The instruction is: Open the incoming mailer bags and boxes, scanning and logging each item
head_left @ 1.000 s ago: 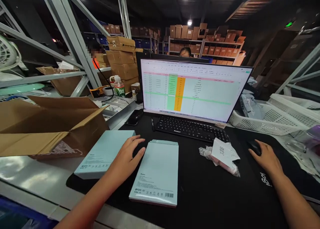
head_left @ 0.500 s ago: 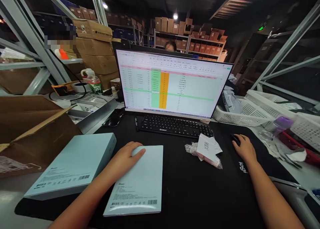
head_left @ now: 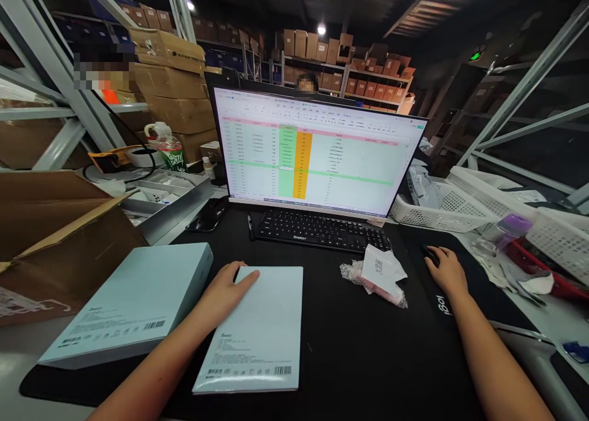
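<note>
My left hand (head_left: 230,288) grips the upper left edge of a flat light-blue box (head_left: 257,329), thumb on top and the other fingers mostly hidden at its side. The box lies on the black desk mat, with printed text and a barcode along its lower end. A thicker light-blue box (head_left: 133,298) lies to the left of it. My right hand (head_left: 446,270) rests curled over a dark computer mouse (head_left: 431,253), mostly covered by the fingers. Ahead stands a monitor (head_left: 350,157) showing a spreadsheet with green and orange columns.
A black keyboard (head_left: 313,231) lies below the monitor, beside a bubble-wrapped packet with a white paper (head_left: 383,272). An open cardboard box (head_left: 59,243) stands at left. White baskets (head_left: 442,206) are at right. Two people are beyond the desk, faces blurred.
My left hand has slid slightly left along the flat box, and its thumb now sits nearer the top left corner. The right hand stays on the mouse.
</note>
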Tool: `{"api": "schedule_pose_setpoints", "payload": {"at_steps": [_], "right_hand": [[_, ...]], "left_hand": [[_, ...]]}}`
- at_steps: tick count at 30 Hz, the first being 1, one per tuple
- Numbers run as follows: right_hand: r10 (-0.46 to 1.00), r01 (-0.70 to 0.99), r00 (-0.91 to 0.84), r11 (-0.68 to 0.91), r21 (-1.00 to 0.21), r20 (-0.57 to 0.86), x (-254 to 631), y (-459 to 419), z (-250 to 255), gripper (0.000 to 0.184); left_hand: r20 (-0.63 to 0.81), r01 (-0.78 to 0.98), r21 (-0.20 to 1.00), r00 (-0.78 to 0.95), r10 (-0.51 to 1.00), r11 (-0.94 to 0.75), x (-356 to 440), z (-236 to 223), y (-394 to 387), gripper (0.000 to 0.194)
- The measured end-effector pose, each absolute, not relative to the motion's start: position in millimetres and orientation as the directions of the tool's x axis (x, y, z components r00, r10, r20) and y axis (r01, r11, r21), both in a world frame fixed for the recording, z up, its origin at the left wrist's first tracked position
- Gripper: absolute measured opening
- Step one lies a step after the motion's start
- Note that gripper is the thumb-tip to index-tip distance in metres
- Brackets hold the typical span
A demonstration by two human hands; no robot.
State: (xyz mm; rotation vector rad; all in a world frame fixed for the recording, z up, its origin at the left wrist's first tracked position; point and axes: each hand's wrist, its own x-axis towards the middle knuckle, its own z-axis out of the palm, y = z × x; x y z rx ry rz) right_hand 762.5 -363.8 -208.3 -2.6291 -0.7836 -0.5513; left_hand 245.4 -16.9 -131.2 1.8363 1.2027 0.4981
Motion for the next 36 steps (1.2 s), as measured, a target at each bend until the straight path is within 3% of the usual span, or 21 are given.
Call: {"api": "schedule_pose_setpoints", "payload": {"at_steps": [6, 10, 13, 16, 19, 30, 36], "right_hand": [[0.426, 0.57, 0.786, -0.78, -0.259, 0.447, 752.8, -363.3, -198.7, 0.054], [0.424, 0.616, 0.738, -0.741, -0.269, 0.525, 730.9, -354.4, -180.8, 0.062], [0.545, 0.742, 0.638, -0.625, -0.245, 0.543, 704.4, -328.2, -164.1, 0.05], [0.727, 0.866, 0.498, -0.446, -0.227, 0.473, 678.5, -289.1, -153.5, 0.037], [0.812, 0.908, 0.417, -0.353, -0.226, 0.408, 663.8, -256.2, -149.8, 0.031], [0.805, 0.904, 0.425, -0.357, -0.234, 0.414, 670.0, -246.3, -161.0, 0.031], [0.607, 0.77, 0.633, -0.56, -0.306, 0.48, 707.6, -286.0, -143.2, 0.038]], "left_hand": [[-0.081, 0.576, 0.77, 0.514, 0.854, -0.274, 245.0, -133.3, -14.2, 0.065], [-0.06, 0.562, 0.77, 0.537, 0.842, -0.303, 244.6, -137.1, -10.7, 0.063], [-0.072, 0.564, 0.768, 0.547, 0.834, -0.304, 244.4, -141.9, -6.9, 0.066], [-0.066, 0.564, 0.765, 0.549, 0.833, -0.311, 244.4, -145.5, -3.6, 0.065], [-0.069, 0.568, 0.763, 0.544, 0.836, -0.307, 244.6, -145.9, -2.2, 0.063], [-0.103, 0.569, 0.77, 0.559, 0.823, -0.289, 243.2, -139.6, -7.0, 0.07], [-0.097, 0.567, 0.767, 0.563, 0.821, -0.299, 241.7, -139.7, -6.9, 0.069]]}}
